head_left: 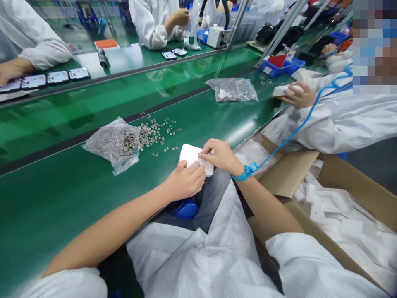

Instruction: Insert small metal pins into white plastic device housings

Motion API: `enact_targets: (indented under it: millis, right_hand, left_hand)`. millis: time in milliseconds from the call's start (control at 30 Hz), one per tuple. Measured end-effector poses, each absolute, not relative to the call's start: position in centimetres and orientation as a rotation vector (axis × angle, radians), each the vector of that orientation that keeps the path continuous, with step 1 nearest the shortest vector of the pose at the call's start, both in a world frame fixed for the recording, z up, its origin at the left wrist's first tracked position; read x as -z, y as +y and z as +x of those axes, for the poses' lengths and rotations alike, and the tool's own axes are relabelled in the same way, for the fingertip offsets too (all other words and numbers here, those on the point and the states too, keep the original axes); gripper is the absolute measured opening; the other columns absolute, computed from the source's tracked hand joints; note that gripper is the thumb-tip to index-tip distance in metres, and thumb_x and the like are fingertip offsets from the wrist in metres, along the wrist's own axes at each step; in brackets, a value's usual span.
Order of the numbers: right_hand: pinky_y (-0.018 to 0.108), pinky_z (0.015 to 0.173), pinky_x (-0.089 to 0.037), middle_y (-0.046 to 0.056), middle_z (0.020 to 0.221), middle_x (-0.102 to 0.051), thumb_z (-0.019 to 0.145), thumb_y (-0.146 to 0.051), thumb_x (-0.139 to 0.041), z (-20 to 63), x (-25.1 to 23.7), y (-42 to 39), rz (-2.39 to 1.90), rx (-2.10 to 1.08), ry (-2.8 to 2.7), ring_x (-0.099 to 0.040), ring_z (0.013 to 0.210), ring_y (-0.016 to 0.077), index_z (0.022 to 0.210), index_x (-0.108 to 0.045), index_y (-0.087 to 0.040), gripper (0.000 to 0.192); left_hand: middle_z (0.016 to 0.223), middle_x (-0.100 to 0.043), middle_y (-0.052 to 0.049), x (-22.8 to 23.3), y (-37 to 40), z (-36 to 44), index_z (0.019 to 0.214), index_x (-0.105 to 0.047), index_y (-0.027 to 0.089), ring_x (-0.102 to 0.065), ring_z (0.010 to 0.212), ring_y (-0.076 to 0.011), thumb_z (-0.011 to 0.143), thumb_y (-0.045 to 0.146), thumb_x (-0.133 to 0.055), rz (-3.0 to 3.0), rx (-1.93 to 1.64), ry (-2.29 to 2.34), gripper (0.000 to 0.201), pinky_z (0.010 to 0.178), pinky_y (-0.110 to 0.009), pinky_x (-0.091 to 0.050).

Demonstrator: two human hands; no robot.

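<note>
White plastic under both my hands: a small rounded white panel [190, 155] lies flat at the near edge of the green conveyor belt [62, 194], right in front of my lap. My left hand [185, 181] rests on its near side, fingers curled together and pressing down on the rim; whether a small piece sits between the tips I cannot tell. My right hand [221, 156], a blue wrist strap [247, 171] and its cord running off to the right, bends over the panel's right end with thumb and forefinger pinched close at the surface, apparently on something tiny that the picture does not resolve.

Just left of the panel, loose little metal clips [155, 133] spill across the belt from an opened clear bag [113, 143]. A second, fuller bag [232, 89] lies farther up the belt, well apart.

By my judgement this panel is midway: it is out and on the belt, and the fitting is happening now, not finished. Much is left, going by the cardboard carton [356, 182] at my right, heaped with white pieces [347, 223] in thin wrapping.

Across the belt, another worker's hand [10, 70] lies by a row of dark flat parts [57, 77]. At my right a co-worker's hand [299, 95] holds something pale.
</note>
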State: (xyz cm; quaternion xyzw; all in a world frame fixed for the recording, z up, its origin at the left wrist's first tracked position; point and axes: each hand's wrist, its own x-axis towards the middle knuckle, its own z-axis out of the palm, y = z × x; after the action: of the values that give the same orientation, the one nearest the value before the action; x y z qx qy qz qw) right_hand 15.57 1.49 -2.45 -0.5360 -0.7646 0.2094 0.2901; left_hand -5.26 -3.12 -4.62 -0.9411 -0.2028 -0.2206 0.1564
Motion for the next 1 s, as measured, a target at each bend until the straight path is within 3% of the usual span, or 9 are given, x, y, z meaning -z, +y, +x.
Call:
enact_targets:
  millis: [200,367,467,567,667,733,800,1000]
  right_hand:
    - [0.028,0.064,-0.04,0.0,0.07,-0.065,0.075,-0.019,-0.077,15.5,1.2,2.6,-1.552,-0.57,-2.136,-0.057,0.067,0.0144,0.065,-0.067,-0.018,0.014]
    - [0.026,0.055,-0.031,-0.007,0.058,-0.056,0.062,-0.022,-0.086,16.3,0.8,5.6,-1.553,-0.803,-2.253,-0.046,0.055,0.01,0.061,-0.056,-0.019,0.03]
    - [0.025,0.054,-0.034,-0.006,0.063,-0.056,0.064,-0.03,-0.087,17.0,1.5,5.3,-1.443,-0.865,-2.186,-0.047,0.057,0.0106,0.068,-0.056,-0.02,0.032]
    - [0.03,0.064,-0.045,0.0,0.077,-0.063,0.082,-0.037,-0.076,17.3,3.1,2.2,-1.338,-0.593,-1.945,-0.055,0.068,0.0156,0.08,-0.062,-0.02,0.022]
    - [0.041,0.085,-0.051,0.007,0.098,-0.068,0.091,-0.033,-0.068,16.8,5.1,-1.4,-1.264,-0.281,-1.831,-0.062,0.092,0.0232,0.094,-0.07,-0.022,0.012]
    - [0.047,0.094,-0.05,0.009,0.111,-0.068,0.093,-0.029,-0.066,16.2,6.1,-2.9,-1.232,-0.213,-1.844,-0.061,0.103,0.026,0.109,-0.073,-0.024,0.018]
    - [0.049,0.096,-0.05,0.01,0.117,-0.067,0.095,-0.026,-0.063,15.7,6.9,-3.6,-1.213,-0.193,-1.843,-0.06,0.106,0.0266,0.117,-0.074,-0.026,0.025]
    - [0.052,0.099,-0.048,0.008,0.123,-0.068,0.097,-0.02,-0.057,15.5,8.1,-3.5,-1.214,-0.193,-1.789,-0.06,0.115,0.0276,0.118,-0.077,-0.03,0.03]
  left_hand:
    - [0.094,-0.066,-0.005,4.6,-2.9,-5.3,0.09,-0.063,0.016,-0.06,0.099,-0.0223,0.1,0.022,-0.05,-2.711,0.717,-0.559,0.018,0.077,-0.043,-0.026]
    - [0.094,-0.068,-0.006,4.8,-3.0,-5.0,0.088,-0.063,0.017,-0.061,0.099,-0.0241,0.1,0.028,-0.053,-2.785,0.768,-0.618,0.019,0.081,-0.044,-0.026]
    - [0.1,-0.071,-0.006,4.6,-2.8,-5.4,0.091,-0.064,0.019,-0.062,0.1,-0.0228,0.101,0.03,-0.049,-2.812,0.775,-0.665,0.021,0.081,-0.045,-0.026]
    - [0.112,-0.073,-0.005,4.0,-1.7,-5.9,0.097,-0.066,0.021,-0.062,0.111,-0.0242,0.1,0.03,-0.05,-2.811,0.804,-0.742,0.019,0.081,-0.045,-0.025]
    - [0.121,-0.072,-0.007,3.2,-0.1,-6.0,0.103,-0.069,0.022,-0.059,0.124,-0.0297,0.099,0.033,-0.053,-2.755,0.867,-0.959,0.02,0.087,-0.048,-0.025]
    - [0.124,-0.071,-0.007,3.0,0.8,-5.8,0.107,-0.07,0.023,-0.057,0.128,-0.0329,0.099,0.036,-0.053,-2.754,0.848,-1.031,0.022,0.092,-0.05,-0.024]
    - [0.125,-0.072,-0.005,2.9,1.4,-5.5,0.109,-0.071,0.025,-0.055,0.132,-0.0344,0.099,0.035,-0.053,-2.782,0.795,-1.007,0.023,0.094,-0.053,-0.023]
    - [0.126,-0.071,-0.002,2.8,1.3,-5.4,0.111,-0.071,0.029,-0.051,0.136,-0.037,0.098,0.03,-0.055,-2.812,0.684,-0.999,0.021,0.098,-0.055,-0.022]
